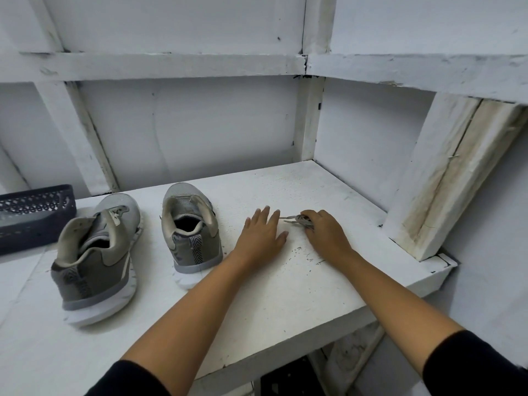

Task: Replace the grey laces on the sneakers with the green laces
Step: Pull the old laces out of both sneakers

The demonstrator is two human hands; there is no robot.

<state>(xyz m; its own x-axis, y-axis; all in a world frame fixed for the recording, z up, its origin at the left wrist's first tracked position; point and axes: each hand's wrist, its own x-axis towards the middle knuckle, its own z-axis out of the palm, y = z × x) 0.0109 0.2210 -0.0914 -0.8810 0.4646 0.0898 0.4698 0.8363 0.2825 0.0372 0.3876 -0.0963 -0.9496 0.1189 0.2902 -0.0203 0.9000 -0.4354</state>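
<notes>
Black sleeves [480, 364] frame the bottom of the view, pushed up so both forearms are bare as they reach out over a white painted shelf [285, 295]; the paint there is rough and flecked with small dark chips near the wrists. Left hand [261, 238] lies flat on the shelf, palm down, fingers straight and a little spread, grasping nothing; right hand [325, 235] sits just beside it, knuckles up, fingers curled around a small bundle of grey laces [300, 220] that rests on the shelf surface; two lace tips poke out of the grip and point toward the left hand's fingertips, very near them, though whether they touch is hard to tell. Off to the left stand the two grey sneakers with white soles, heels toward the person, toes toward the back wall; the nearer sneaker [94, 258] leans over to one side with its tongue pulled up; the farther sneaker [190, 230] stands upright, just beside the left hand. At the far left edge a dark perforated basket [31, 218] sits on the shelf, close behind the leaning shoe. White wooden posts [445, 172] and rails rise behind and to the right.
</notes>
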